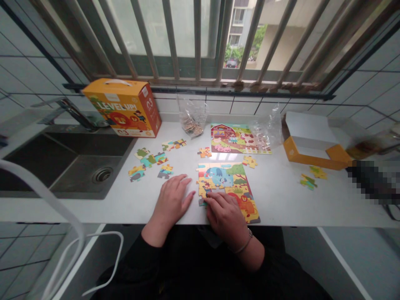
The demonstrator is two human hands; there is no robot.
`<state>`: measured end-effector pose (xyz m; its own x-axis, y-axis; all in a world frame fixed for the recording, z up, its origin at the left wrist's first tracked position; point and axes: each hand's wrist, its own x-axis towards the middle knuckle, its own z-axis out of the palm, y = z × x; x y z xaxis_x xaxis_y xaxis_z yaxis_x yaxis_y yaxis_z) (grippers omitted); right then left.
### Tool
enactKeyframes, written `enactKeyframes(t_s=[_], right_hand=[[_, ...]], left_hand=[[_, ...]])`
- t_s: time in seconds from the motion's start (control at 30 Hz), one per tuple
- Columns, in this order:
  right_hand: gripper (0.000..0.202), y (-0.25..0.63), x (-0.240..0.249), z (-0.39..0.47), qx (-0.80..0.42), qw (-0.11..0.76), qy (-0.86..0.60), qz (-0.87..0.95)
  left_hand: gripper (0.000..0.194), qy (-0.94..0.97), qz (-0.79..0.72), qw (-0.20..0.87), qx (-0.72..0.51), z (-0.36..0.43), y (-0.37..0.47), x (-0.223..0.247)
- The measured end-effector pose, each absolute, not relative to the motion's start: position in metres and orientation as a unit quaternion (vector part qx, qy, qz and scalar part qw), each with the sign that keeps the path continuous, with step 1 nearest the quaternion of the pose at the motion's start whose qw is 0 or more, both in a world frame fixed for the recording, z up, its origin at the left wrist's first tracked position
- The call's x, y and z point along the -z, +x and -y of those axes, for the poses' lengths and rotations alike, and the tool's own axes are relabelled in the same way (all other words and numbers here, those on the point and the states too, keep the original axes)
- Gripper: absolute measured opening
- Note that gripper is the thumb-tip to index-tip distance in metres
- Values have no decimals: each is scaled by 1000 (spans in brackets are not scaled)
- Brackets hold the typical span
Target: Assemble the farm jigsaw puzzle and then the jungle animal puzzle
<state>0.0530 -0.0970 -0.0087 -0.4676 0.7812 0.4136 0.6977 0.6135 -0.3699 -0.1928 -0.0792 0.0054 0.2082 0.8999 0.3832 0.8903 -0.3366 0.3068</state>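
Observation:
A partly joined jigsaw puzzle (239, 169) with elephants and a lion lies on the white counter in front of me. Over its lower left part is my right hand (225, 212), fingers drawn together on a small grey and teal puzzle piece (201, 202) at the left edge; the fingers partly hide it. My left hand (174, 199) rests on the counter just left of the puzzle, holding nothing, with thumb and fingers apart. Loose puzzle pieces (165, 171) lie beyond it, and a small orange piece (204, 152) sits above the puzzle.
Left is a sink (108, 156) with a faucet (75, 114); an orange puzzle box (123, 109) stands behind. Toward the wall are a bag of pieces (192, 125), a farm picture (229, 139), and clear plastic (268, 129). Rightward are an open box (312, 156) and loose pieces (308, 182).

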Motion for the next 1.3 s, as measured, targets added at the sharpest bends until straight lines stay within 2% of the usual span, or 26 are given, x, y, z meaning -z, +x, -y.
enactKeyframes(t_s=[0.1,0.23,0.43,0.57,0.67,0.8,0.9,1.07,1.13,1.3], right_hand=[[26,53,9,98,-72,280,-433,854],[27,54,11,97,-71,291,-431,852],[22,54,7,98,-68,334,-406,848],[25,66,-3,102,-72,409,-389,823],[27,90,-8,101,-61,430,-418,798],[19,136,-3,94,-50,395,-474,786],[21,167,5,91,-61,344,-457,818],[52,190,12,94,-104,248,-402,875],[55,190,12,96,-110,244,-411,872],[50,182,12,95,-116,250,-431,859]], left_hand=[[41,663,-708,-46,-240,69,-211,-4],[47,562,-803,-51,-194,53,-232,-9],[48,535,-824,-35,-183,44,-236,-14],[53,540,-810,5,-228,45,-240,-12],[55,561,-782,25,-270,47,-245,-8],[53,571,-762,43,-303,47,-248,-3],[54,561,-767,58,-307,47,-248,-3],[57,550,-770,81,-314,47,-245,-5],[56,552,-770,81,-308,47,-244,-6],[56,561,-776,66,-281,46,-241,-8]])
